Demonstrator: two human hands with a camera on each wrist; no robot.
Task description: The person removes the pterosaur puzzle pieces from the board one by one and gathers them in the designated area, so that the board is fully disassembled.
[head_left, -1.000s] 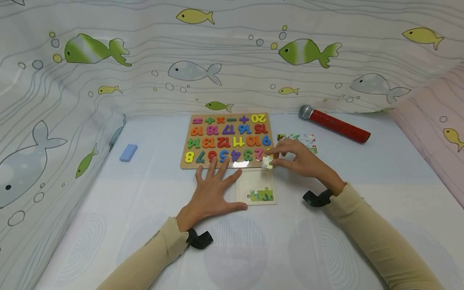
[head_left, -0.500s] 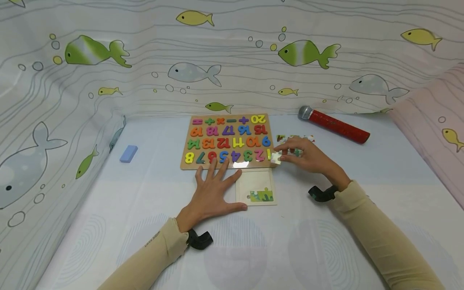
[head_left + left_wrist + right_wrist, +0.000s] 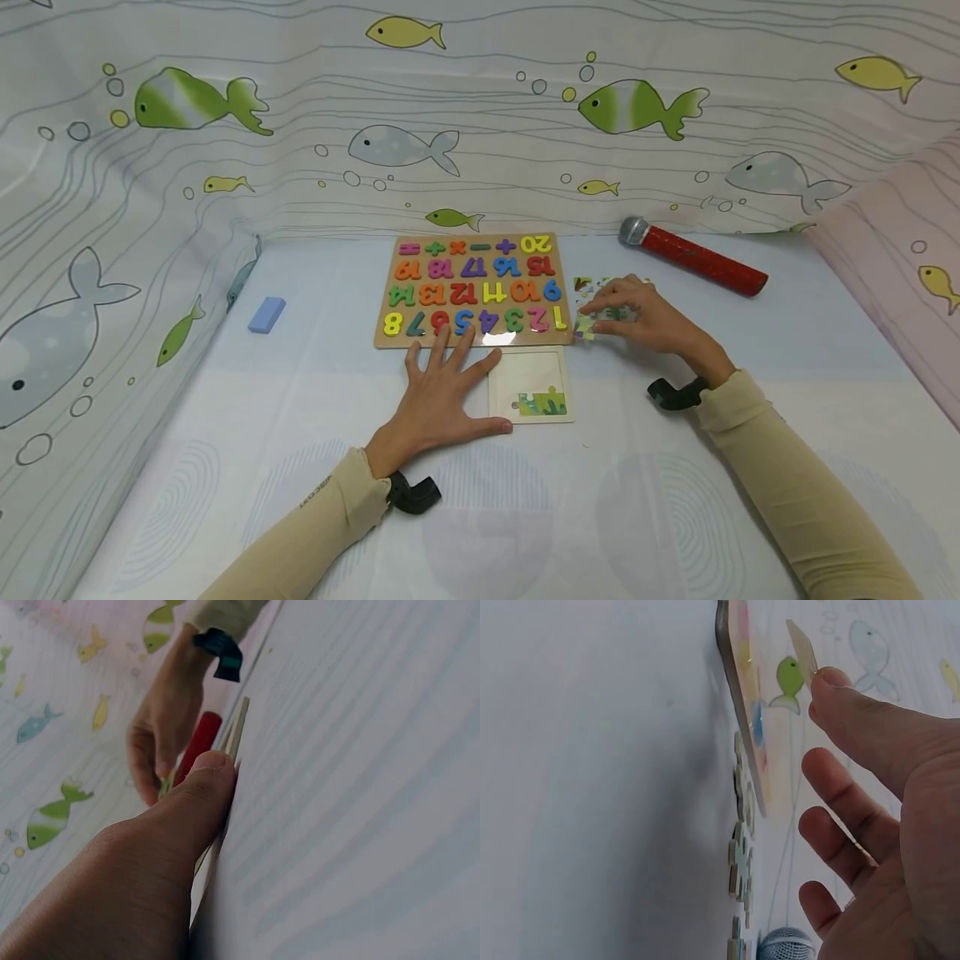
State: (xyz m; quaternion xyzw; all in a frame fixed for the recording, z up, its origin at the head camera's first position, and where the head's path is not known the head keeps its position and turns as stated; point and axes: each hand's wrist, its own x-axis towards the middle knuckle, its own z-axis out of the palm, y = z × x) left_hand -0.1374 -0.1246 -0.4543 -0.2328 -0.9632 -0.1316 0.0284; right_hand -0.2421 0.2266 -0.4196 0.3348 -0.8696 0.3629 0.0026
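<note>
My left hand (image 3: 437,397) lies with fingers spread, thumb and index finger at the left side of a small square wooden puzzle tray (image 3: 525,368). Its other fingertips reach the lower edge of a number board (image 3: 474,333). Joined green jigsaw pieces (image 3: 542,404) sit in the tray's lower right corner. Between thumb and fingertips my right hand (image 3: 651,321) pinches a jigsaw piece (image 3: 802,651), held up off the table in the right wrist view. Several loose jigsaw pieces (image 3: 583,286) lie beneath and behind that hand, partly hidden by it.
A red toy microphone (image 3: 697,260) with a silver head lies at the back right. Far to the left is a blue block (image 3: 267,315). Fish-patterned cloth (image 3: 495,108) rises behind the table.
My right hand has moved right with the jigsaw piece, from above the tray's top edge to over the loose pieces. The piece has turned in its fingers. My left hand has stayed in place.
</note>
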